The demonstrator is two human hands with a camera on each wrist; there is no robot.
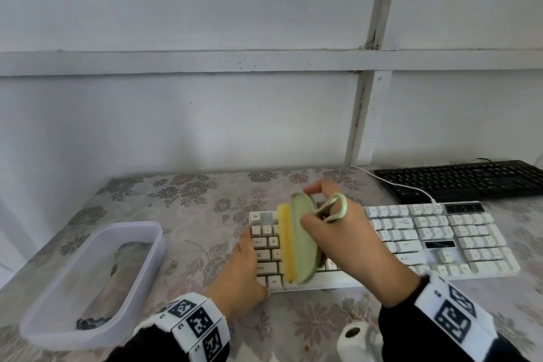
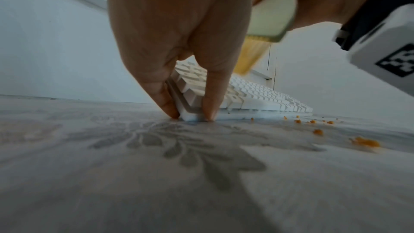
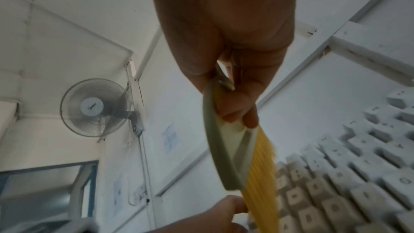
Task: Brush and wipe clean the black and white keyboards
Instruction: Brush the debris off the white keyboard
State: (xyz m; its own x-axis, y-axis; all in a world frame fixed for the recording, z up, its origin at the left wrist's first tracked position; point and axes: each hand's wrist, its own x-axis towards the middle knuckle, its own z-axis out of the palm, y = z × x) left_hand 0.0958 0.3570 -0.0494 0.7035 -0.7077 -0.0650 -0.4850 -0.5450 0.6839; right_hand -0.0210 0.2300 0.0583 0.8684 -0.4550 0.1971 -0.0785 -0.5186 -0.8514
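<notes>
The white keyboard (image 1: 440, 238) lies across the floral table, with the black keyboard (image 1: 464, 179) behind it at the far right. My left hand (image 1: 244, 270) pinches the white keyboard's (image 2: 257, 91) near-left corner between a finger and the thumb (image 2: 210, 105). My right hand (image 1: 346, 238) grips a green brush (image 1: 302, 238) with yellow bristles (image 1: 286, 244), tilted on edge over the left keys with the bristles facing left. In the right wrist view the bristles (image 3: 260, 174) hang beside the keys (image 3: 358, 166). Whether they touch the keys I cannot tell.
A clear plastic tub (image 1: 58, 317) holding a crumpled cloth (image 1: 117, 270) stands at the left. A white paper roll (image 1: 355, 338) sits at the near edge. Orange crumbs (image 2: 365, 142) lie on the tablecloth in front of the keyboard. A white cable (image 1: 393, 184) runs behind it.
</notes>
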